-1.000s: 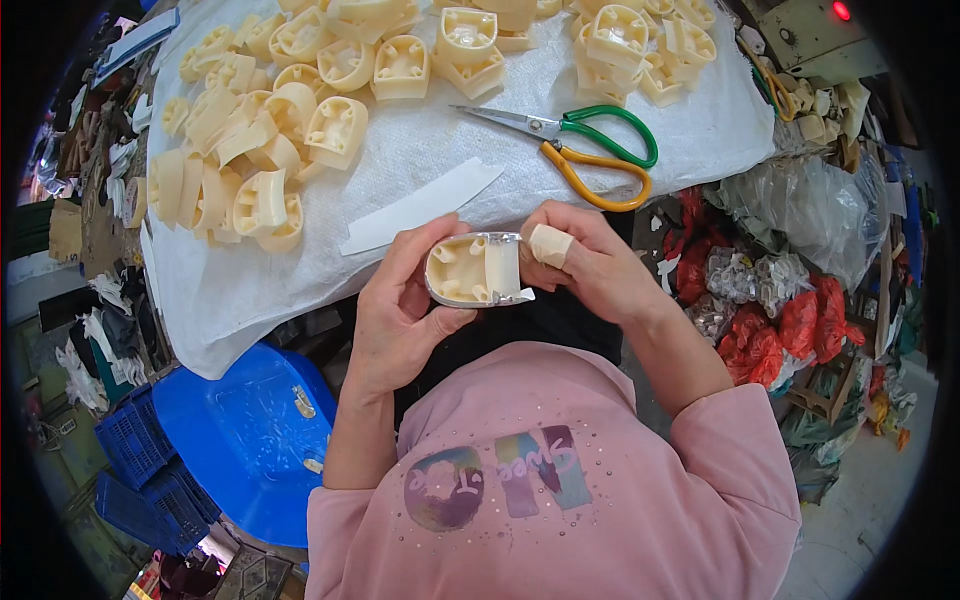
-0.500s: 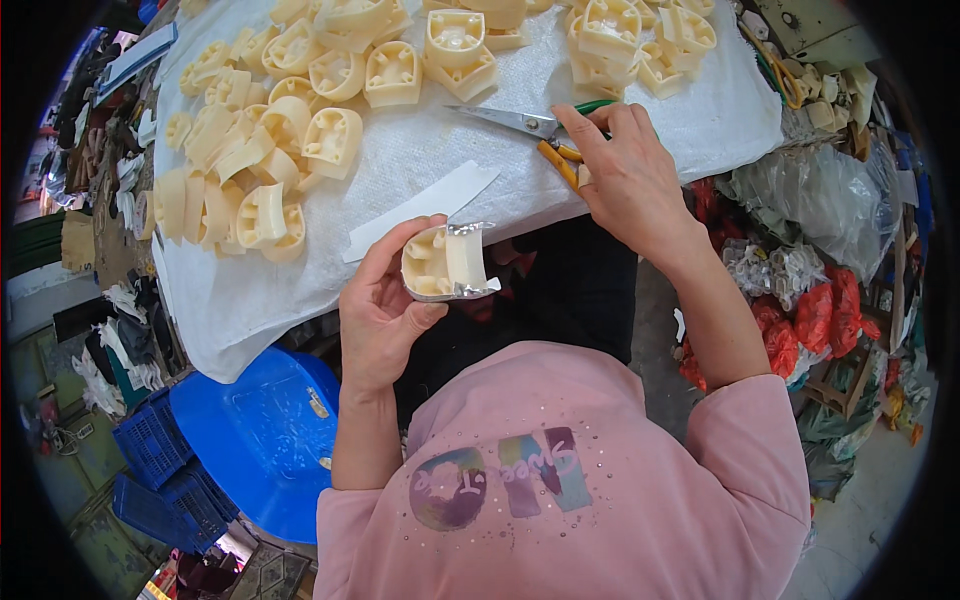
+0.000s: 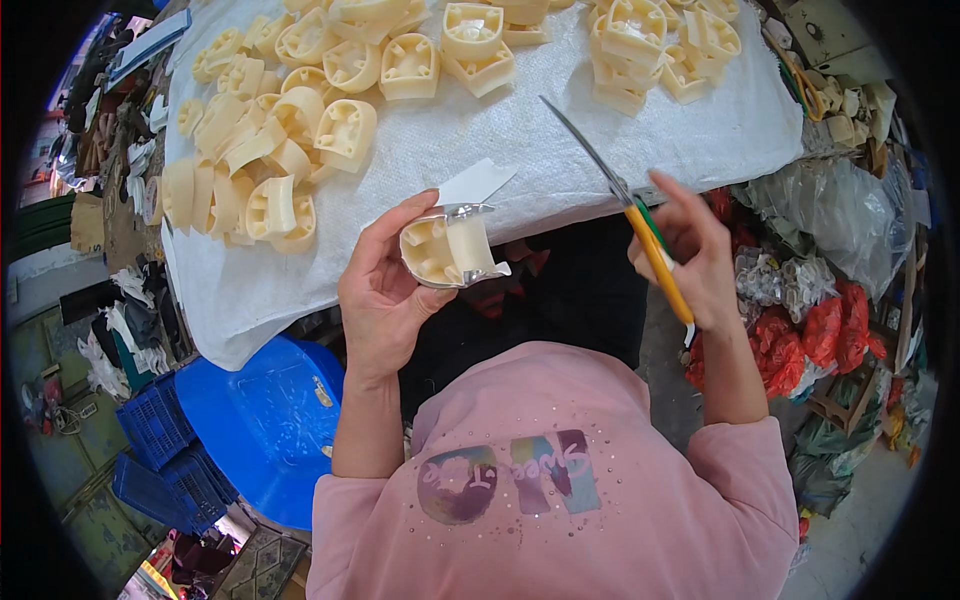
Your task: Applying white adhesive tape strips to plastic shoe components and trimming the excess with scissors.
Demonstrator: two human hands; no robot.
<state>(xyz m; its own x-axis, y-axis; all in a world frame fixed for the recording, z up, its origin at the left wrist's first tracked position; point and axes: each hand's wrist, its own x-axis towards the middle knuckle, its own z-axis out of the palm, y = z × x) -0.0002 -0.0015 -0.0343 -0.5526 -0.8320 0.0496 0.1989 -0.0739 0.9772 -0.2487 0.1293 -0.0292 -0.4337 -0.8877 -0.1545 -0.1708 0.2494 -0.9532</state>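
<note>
In my left hand is a cream plastic part, a hollow rounded piece with a silver strip wrapped round its side. The strip's ends stick out past the part's right side. My right hand holds a pair of scissors with yellow and green handles, blades pointing up and to the left over the table edge. A white paper strip lies on the cloth just beyond the held part, partly hidden by it.
A white woven cloth covers the table. Piles of cream plastic parts lie at its far left and more parts at the far right. A blue plastic chair or tub is at lower left, and red plastic bags are on the right.
My right hand has lifted the scissors off the cloth and drawn them right and nearer to me, the blades swinging upward. My left hand with the part has barely moved.
</note>
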